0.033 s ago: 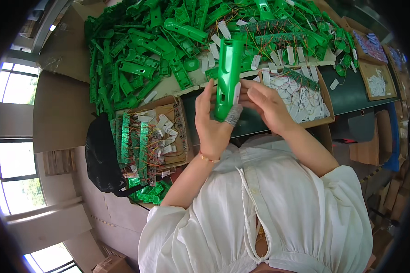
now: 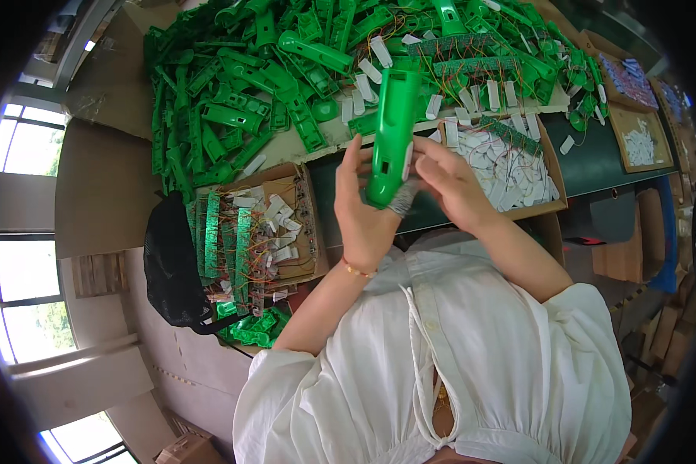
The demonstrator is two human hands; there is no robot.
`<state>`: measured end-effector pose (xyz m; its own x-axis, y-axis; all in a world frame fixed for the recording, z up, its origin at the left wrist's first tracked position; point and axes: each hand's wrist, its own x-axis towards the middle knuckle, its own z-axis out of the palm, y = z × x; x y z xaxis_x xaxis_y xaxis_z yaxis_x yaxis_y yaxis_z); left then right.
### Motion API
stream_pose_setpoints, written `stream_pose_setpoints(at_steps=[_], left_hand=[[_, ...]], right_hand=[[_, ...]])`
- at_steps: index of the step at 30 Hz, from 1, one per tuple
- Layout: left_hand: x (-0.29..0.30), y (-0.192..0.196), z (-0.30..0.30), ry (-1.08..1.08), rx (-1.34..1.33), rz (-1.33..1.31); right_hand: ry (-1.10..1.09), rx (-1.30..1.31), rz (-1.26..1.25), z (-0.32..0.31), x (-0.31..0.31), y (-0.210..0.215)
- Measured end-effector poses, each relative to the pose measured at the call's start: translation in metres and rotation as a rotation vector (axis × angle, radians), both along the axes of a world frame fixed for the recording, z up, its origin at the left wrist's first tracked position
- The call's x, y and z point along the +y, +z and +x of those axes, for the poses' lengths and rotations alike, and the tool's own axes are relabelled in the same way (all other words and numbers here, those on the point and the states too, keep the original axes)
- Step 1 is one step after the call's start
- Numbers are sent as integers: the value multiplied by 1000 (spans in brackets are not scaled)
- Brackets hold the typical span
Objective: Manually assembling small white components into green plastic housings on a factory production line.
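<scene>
I hold a long green plastic housing [image 2: 390, 127] upright in front of me, above the edge of the dark green table [image 2: 588, 166]. My left hand [image 2: 362, 213] grips its lower end from the left, with the fingers curled up its side. My right hand [image 2: 450, 184] closes on the same lower part from the right, and one fingertip wrapped in grey presses at the base. A thin bracelet sits on my left wrist.
A big heap of green plastic housings [image 2: 263, 77] with white parts and wired strips covers the far table. A cardboard box of green circuit strips [image 2: 247, 228] lies at left beside a black bag [image 2: 170, 263]. A box of white wired parts [image 2: 510, 166] lies at right.
</scene>
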<state>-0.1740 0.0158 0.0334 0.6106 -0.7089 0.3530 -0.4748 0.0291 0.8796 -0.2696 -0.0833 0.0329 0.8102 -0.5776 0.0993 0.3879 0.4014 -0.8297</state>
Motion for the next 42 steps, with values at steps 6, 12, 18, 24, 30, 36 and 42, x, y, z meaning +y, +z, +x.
stream_pose_setpoints(at_steps=[6, 12, 18, 24, 30, 36, 42], left_hand=[[7, -4, -7, -209, 273, -205], [-7, -13, 9, -236, 840, -208], [-10, -19, 22, -320, 1121, -188], [-9, -18, 22, -337, 1154, -209], [-7, -16, 20, -350, 1192, -249], [-2, -12, 19, -389, 1160, -289], [-4, -11, 20, -408, 1180, -318]], right_hand=[[-14, 131, 22, 2, -16, -7], [-108, 202, 399, 9, -11, -9], [-49, 156, 424, 6, -14, -2], [-42, 175, 409, 3, -13, 4], [-37, 169, 425, 3, -10, 4], [-40, 158, 349, 0, -5, 12], [-57, 158, 301, 1, -5, 14]])
